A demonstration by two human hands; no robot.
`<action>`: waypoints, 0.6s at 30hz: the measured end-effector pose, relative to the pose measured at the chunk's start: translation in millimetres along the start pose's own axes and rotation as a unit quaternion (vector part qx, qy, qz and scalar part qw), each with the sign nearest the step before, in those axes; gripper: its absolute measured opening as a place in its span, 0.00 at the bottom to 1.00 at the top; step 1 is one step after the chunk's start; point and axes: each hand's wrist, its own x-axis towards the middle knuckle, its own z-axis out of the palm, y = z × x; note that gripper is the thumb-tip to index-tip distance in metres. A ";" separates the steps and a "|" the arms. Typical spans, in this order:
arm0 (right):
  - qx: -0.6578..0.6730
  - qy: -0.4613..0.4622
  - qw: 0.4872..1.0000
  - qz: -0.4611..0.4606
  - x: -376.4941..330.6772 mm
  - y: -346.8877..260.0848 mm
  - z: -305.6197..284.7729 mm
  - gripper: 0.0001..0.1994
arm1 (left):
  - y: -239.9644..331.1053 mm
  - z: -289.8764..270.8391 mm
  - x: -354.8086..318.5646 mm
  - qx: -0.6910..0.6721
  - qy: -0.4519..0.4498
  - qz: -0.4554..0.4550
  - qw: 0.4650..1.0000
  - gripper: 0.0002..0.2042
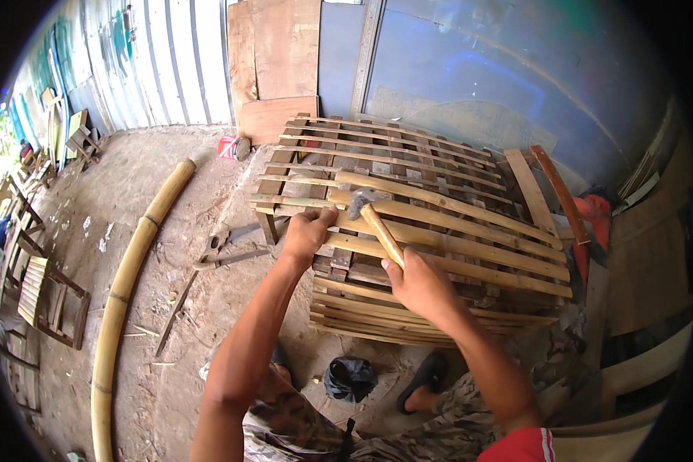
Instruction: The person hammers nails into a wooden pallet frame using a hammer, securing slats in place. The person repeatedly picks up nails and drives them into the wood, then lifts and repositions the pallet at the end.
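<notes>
Hammer (373, 219) head motion-blurred; nail under left hand (306, 235) fingertips hidden.

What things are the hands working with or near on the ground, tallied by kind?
Wooden-handled hammers, in the right hand: 1
Slatted bamboo crates, under the left hand: 1
Long yellow bamboo poles: 1
Black bags: 1
Small red cans: 1
Total: 5

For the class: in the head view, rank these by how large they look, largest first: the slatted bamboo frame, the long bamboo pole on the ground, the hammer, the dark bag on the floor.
1. Slatted bamboo frame
2. Long bamboo pole
3. Hammer
4. Dark bag
The hammer and bag look close in size, so their order is unsure.
</notes>
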 end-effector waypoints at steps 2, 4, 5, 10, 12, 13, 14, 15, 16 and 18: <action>-0.011 -0.042 0.998 0.047 3.6 -11.8 -20.2 0.21 | 1.9 -3.7 -2.4 0.017 0.008 -0.002 1.000 0.23; -0.001 -0.053 0.997 0.062 7.5 -27.8 -44.7 0.21 | 2.8 -10.1 -1.3 0.008 0.016 -0.001 1.000 0.23; 0.042 -0.017 0.997 0.055 5.6 -34.1 -47.9 0.21 | 0.2 -13.7 -1.8 0.004 0.020 -0.005 1.000 0.23; 0.116 0.069 0.990 0.051 -1.5 -35.8 -23.2 0.19 | 2.4 -3.3 -2.2 0.001 0.011 -0.003 1.000 0.22; 0.031 -0.039 0.997 0.065 -4.3 -33.1 -17.8 0.20 | -1.2 -5.5 3.1 0.000 0.010 -0.004 1.000 0.22; 0.023 -0.051 0.996 0.066 -3.5 -30.2 -22.4 0.20 | -0.7 -6.2 3.4 0.004 0.011 -0.008 1.000 0.22; 0.015 -0.063 0.996 0.067 -2.0 -26.9 -32.1 0.21 | -0.7 -6.7 2.9 0.007 0.012 -0.012 1.000 0.22; 0.008 -0.076 0.995 0.065 1.3 -29.5 -43.1 0.21 | 1.2 -8.4 2.5 0.011 0.016 -0.015 1.000 0.22; 0.029 -0.058 0.994 0.083 -0.2 -39.0 -51.2 0.21 | -0.4 -9.9 1.0 0.016 0.019 -0.023 0.999 0.22; 0.117 0.037 0.990 0.066 -0.5 -42.4 -51.8 0.20 | -1.4 -9.3 -0.5 -0.010 0.011 -0.002 1.000 0.22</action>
